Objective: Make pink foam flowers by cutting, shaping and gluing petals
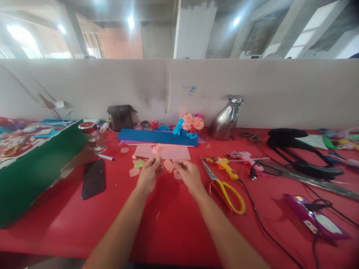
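My left hand point(148, 172) pinches a small pink paper flower point(157, 149), holding it up over the red table point(174, 224). My right hand point(188, 172) is beside it with fingers curled on a pink petal piece point(177, 174). Loose pink petal cut-outs point(134, 172) and a pink sheet point(168, 152) lie just beyond my hands. Behind them a blue sheet point(157, 136) and a cluster of finished pink and blue paper flowers point(189, 125) sit near the wall.
Yellow-handled scissors point(224, 185) and a yellow glue gun point(223, 164) lie to the right, with black cables point(297, 164). A silver flask point(226, 118) stands at the back. A black phone point(93, 178), a jar point(91, 134) and a green board point(36, 168) sit left.
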Motion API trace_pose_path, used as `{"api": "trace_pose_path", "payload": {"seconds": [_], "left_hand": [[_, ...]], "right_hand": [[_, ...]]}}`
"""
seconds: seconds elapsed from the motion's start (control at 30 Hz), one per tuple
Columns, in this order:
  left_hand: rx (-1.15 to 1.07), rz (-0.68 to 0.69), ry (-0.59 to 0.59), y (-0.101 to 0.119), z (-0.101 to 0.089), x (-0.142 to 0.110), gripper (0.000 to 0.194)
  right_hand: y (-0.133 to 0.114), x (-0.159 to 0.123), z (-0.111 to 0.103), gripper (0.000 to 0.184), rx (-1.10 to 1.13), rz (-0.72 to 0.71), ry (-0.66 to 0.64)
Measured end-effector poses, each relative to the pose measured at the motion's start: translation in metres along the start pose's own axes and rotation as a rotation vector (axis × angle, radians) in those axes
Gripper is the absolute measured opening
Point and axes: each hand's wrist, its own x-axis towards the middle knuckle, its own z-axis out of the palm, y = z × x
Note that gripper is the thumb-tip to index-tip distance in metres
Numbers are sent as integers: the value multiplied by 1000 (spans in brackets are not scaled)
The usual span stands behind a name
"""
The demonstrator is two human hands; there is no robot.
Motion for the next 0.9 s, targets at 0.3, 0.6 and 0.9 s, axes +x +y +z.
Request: {"api": "trace_pose_path", "payload": {"seconds": [0.3,0.6,0.9], "left_hand": [[-54,68,111,6,-10,6,28],[-37,128,104,10,-14,8,21],[-57,250,134,26,-18,6,16]], "right_hand": [[-1,5,-8,26,-43,-59,123],[13,16,-34,8,-677,-66,-50],[19,13,-20,24,-965,-205,-60]]}}
